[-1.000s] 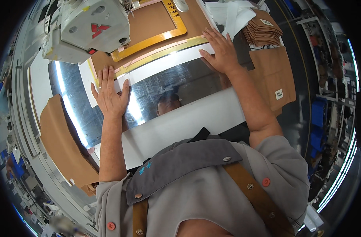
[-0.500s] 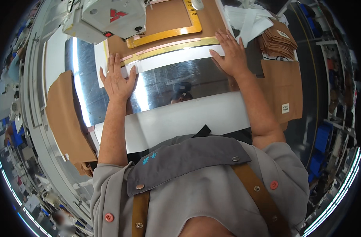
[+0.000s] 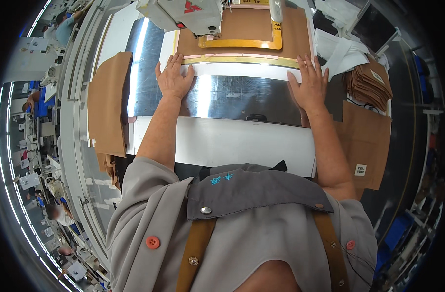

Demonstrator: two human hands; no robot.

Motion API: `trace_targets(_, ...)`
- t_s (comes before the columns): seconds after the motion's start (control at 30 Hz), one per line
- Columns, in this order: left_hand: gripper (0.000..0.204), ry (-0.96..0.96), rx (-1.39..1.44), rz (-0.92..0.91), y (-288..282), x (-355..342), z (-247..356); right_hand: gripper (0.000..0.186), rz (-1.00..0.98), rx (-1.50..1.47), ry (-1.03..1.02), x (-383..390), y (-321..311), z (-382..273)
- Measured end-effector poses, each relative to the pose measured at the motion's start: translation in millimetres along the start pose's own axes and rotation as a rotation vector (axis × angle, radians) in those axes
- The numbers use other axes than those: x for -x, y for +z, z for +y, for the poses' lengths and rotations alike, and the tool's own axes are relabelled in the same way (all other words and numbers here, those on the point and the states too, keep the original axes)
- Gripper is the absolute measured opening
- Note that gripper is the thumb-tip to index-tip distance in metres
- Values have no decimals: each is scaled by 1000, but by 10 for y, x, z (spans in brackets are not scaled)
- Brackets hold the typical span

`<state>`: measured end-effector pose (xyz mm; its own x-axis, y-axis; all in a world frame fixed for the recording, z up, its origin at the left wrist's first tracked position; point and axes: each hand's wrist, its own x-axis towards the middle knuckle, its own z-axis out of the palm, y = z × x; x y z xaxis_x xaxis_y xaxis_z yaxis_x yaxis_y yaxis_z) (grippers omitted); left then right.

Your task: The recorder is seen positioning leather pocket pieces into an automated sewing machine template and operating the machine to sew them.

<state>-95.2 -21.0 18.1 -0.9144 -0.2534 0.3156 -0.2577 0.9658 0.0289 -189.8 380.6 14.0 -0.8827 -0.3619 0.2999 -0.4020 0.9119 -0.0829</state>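
Across the upper middle of the frame, a shiny metal plate (image 3: 232, 100). At top centre, a brown panel (image 3: 297, 34) with a yellow-taped lower edge, and over it a yellow frame (image 3: 242, 44). Just below that edge, a white strip (image 3: 237, 70). Laid flat near the strip's ends, fingers spread apart: left hand (image 3: 174, 80), upper left of centre, and right hand (image 3: 309, 82), upper right.

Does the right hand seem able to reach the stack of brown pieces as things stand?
Probably yes: the right hand looks open, the stack of brown pieces lies to its right, and the white strips leave most of it uncovered.
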Motion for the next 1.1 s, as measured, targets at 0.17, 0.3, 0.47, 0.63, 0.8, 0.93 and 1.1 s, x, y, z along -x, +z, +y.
trace_targets(0.17,54,-38,-20,-8,-4,-10,36,65,-40,59,8,-13,-89,-12)
trace_targets(0.3,53,-37,-11,4,21,-23,19,66,-36,67,16,-17,-84,-8)
trace_targets(0.47,54,-49,-7,-20,28,-27,-15,66,-48,55,22,-30,-73,-18)
trace_targets(0.63,51,-25,1,25,40,-11,-14,66,-43,48,24,-15,-59,-5)
trace_targets(0.8,53,-34,19,-3,28,-25,-10,66,-28,48,13,-23,-39,10)
trace_targets(0.93,53,-35,21,12,25,-11,-30,65,-15,48,9,-30,-6,4)
trace_targets(1.1,53,-29,19,16,20,-45,-23,64,-6,59,7,-36,-10,13)
